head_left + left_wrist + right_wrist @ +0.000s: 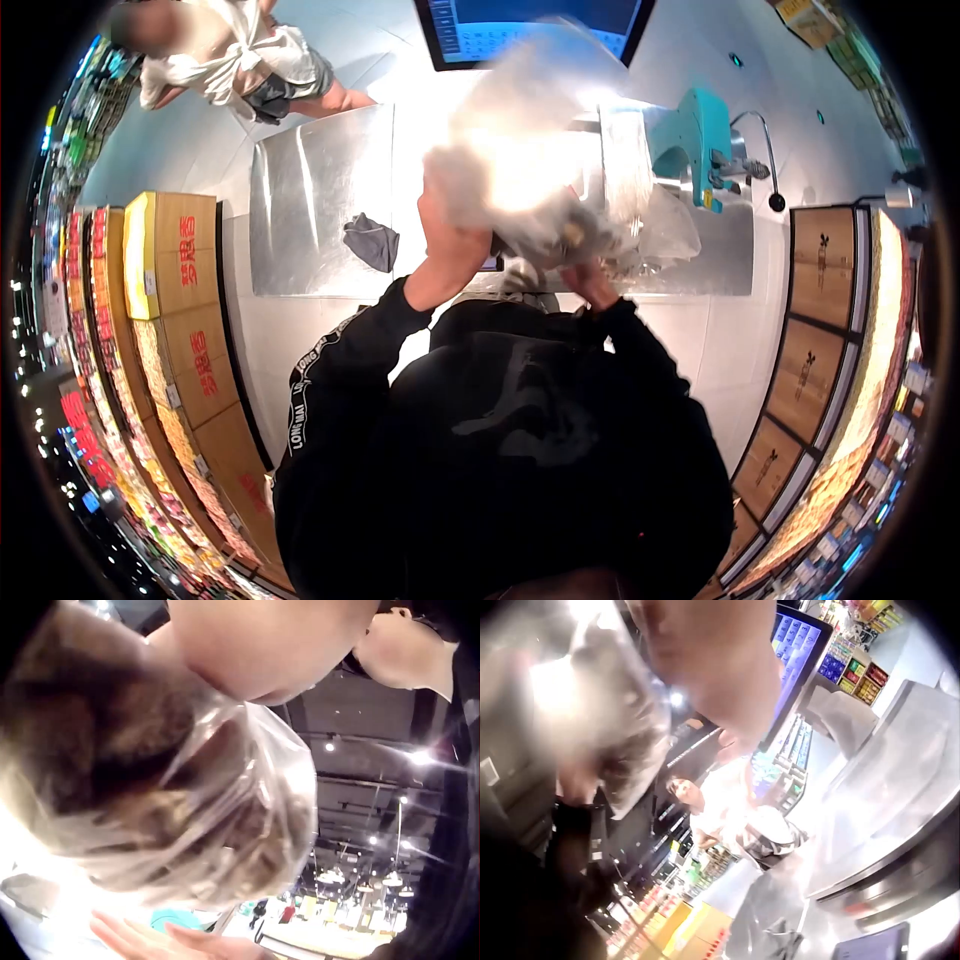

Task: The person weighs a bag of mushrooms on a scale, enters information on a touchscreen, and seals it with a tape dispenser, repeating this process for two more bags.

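A clear plastic bag (pixel 262 795) full of dark brown, lumpy pieces is raised over the counter. My left hand (pixel 452 232) grips the bag at its left side, and in the left wrist view it covers the bag's top. In the head view, bright glare washes out the bag's middle. Below and to the right of the bag is my right hand (pixel 592 285). The left wrist view shows that right hand (pixel 172 941) with straight fingers beneath the bag, holding nothing visible.
The metal counter (pixel 300 235) bears a crumpled grey cloth (pixel 372 242) at left. Clear plastic bags (pixel 668 232) and a teal machine (pixel 695 145) stand at right. A screen (pixel 540 25) is ahead; another person (pixel 250 60) stands far left. Cartons (pixel 190 255) line the left side.
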Tool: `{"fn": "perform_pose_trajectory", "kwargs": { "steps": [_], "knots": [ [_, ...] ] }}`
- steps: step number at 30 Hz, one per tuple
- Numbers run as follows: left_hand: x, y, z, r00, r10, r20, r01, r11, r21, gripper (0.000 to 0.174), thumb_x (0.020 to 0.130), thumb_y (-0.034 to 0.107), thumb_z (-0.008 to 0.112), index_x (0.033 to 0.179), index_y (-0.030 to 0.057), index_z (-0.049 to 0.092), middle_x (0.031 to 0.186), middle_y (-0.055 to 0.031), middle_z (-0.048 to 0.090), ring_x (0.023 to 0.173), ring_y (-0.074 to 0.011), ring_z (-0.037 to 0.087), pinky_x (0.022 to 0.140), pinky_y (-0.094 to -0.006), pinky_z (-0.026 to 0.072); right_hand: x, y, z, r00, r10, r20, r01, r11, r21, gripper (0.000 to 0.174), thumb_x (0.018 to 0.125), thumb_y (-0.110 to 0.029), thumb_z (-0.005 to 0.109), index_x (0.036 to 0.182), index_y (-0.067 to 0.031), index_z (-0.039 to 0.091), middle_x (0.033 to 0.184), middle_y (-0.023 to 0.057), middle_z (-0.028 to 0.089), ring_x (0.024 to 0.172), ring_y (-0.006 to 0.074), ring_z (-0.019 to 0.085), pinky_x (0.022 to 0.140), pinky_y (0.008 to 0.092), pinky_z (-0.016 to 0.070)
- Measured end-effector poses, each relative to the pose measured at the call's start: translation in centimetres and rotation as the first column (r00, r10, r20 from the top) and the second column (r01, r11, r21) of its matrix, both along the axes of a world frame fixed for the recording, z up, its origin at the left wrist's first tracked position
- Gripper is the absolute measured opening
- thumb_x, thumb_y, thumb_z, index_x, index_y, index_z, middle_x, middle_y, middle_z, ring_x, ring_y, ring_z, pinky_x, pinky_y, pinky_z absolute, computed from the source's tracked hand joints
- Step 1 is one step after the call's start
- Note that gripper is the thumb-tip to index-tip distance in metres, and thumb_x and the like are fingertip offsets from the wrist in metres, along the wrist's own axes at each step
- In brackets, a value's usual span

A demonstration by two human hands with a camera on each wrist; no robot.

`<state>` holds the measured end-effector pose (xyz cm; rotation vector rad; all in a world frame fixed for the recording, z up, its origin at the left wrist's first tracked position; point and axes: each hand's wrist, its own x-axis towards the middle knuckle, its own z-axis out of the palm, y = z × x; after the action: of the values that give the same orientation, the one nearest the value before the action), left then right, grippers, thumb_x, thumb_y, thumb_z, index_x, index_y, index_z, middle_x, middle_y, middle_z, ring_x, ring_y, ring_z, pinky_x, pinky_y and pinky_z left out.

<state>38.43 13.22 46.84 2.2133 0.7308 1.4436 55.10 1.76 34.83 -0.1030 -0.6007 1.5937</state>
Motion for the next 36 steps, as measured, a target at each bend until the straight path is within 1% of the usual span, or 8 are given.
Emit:
{"fn": "perform_pose_trajectory", "kwargs": {
  "steps": [8, 10, 11, 16, 22, 26, 32, 36],
  "knots": [
    [1.4, -2.0, 2.1, 0.966, 0.007, 0.259, 0.132, 0.847, -0.515, 0.036, 0.088, 0.001, 0.052, 0.123, -0.0055, 0.047, 0.104, -0.0114, 0.058, 0.093, -0.0185, 0.057, 0.082, -0.0307, 0.0472, -3.5, 1.8, 6.0, 0.828, -0.527, 0.192, 0.561, 0.780, -0.277, 0.077, 0.097, -0.032, 0.058, 0.154, -0.0165, 0.009, 0.150, 0.0115, 0.032, 0.135, 0.0276, 0.038, 0.110, 0.0433, 0.0368],
    [0.5, -1.5, 2.7, 0.967, -0.183, 0.179, 0.237, 0.905, -0.353, 0.040, 0.082, 0.009, 0.066, 0.118, -0.0019, 0.053, 0.123, -0.0187, 0.055, 0.108, -0.0284, 0.057, 0.093, -0.0368, 0.0443, -1.5, 1.2, 5.4, 0.074, -0.446, 0.892, 0.362, 0.845, 0.392, 0.074, 0.097, -0.027, 0.059, 0.154, -0.0152, 0.013, 0.147, 0.0118, 0.038, 0.133, 0.0264, 0.041, 0.108, 0.0393, 0.0380],
    [0.1, -1.4, 3.6, 0.955, -0.279, 0.104, 0.298, 0.888, -0.349, 0.039, 0.078, 0.010, 0.069, 0.114, -0.0001, 0.056, 0.120, -0.0185, 0.057, 0.107, -0.0301, 0.058, 0.093, -0.0375, 0.0446, -1.9, 0.3, 6.0, 0.787, -0.340, 0.515, 0.357, 0.932, 0.069, 0.061, 0.102, -0.029, 0.049, 0.153, -0.0144, 0.018, 0.143, 0.0130, 0.042, 0.131, 0.0250, 0.043, 0.109, 0.0362, 0.0377],
    [-3.2, -0.1, 4.3, 0.791, -0.520, -0.324, 0.420, 0.845, -0.331, 0.036, 0.071, 0.019, 0.076, 0.103, 0.0057, 0.065, 0.099, -0.0068, 0.067, 0.095, -0.0305, 0.064, 0.079, -0.0375, 0.0500, -3.0, -1.6, 2.3, 0.813, -0.277, 0.512, 0.464, 0.840, -0.281, 0.060, 0.104, -0.035, 0.040, 0.153, -0.0152, 0.013, 0.145, 0.0133, 0.040, 0.132, 0.0258, 0.042, 0.110, 0.0391, 0.0365],
    [-1.8, -0.8, 2.9, 0.989, 0.128, -0.076, -0.105, 0.962, 0.251, 0.035, 0.076, 0.023, 0.074, 0.105, 0.0056, 0.068, 0.107, -0.0106, 0.068, 0.092, -0.0315, 0.066, 0.079, -0.0380, 0.0505, -5.4, -0.1, 5.4, 0.907, -0.415, 0.064, 0.409, 0.835, -0.369, 0.061, 0.105, -0.041, 0.030, 0.153, -0.0175, -0.001, 0.150, 0.0132, 0.028, 0.126, 0.0289, 0.047, 0.104, 0.0489, 0.0421],
    [-0.4, -1.7, 3.4, 0.994, 0.003, 0.112, 0.018, 0.982, -0.189, 0.036, 0.076, 0.012, 0.073, 0.109, 0.0027, 0.064, 0.106, -0.0126, 0.067, 0.096, -0.0312, 0.065, 0.085, -0.0380, 0.0485, -4.4, 1.4, 5.7, 0.107, -0.535, 0.838, 0.601, 0.706, 0.374, 0.064, 0.104, -0.038, 0.036, 0.152, -0.0141, 0.001, 0.141, 0.0136, 0.040, 0.115, 0.0263, 0.054, 0.089, 0.0421, 0.0515],
    [-3.0, 0.2, 4.6, 0.860, -0.503, -0.087, 0.408, 0.780, -0.475, 0.031, 0.078, 0.009, 0.072, 0.107, 0.0019, 0.062, 0.093, -0.0088, 0.067, 0.083, -0.0284, 0.067, 0.075, -0.0323, 0.0514, 0.0, -0.1, 8.7, 0.507, -0.189, 0.841, 0.343, 0.939, 0.004, 0.059, 0.106, -0.038, 0.030, 0.151, -0.0144, 0.001, 0.141, 0.0155, 0.041, 0.117, 0.0268, 0.053, 0.093, 0.0418, 0.0491],
    [-2.8, 0.1, 1.6, 0.973, -0.140, 0.185, 0.209, 0.875, -0.438, 0.035, 0.077, 0.010, 0.075, 0.108, 0.0001, 0.061, 0.093, -0.0098, 0.069, 0.082, -0.0207, 0.068, 0.074, -0.0308, 0.0518, -1.2, 1.7, 6.8, 0.595, -0.273, 0.756, 0.670, 0.688, -0.278, 0.057, 0.106, -0.038, 0.026, 0.151, -0.0145, 0.001, 0.142, 0.0168, 0.042, 0.119, 0.0271, 0.052, 0.097, 0.0416, 0.0476]
  ]
}}
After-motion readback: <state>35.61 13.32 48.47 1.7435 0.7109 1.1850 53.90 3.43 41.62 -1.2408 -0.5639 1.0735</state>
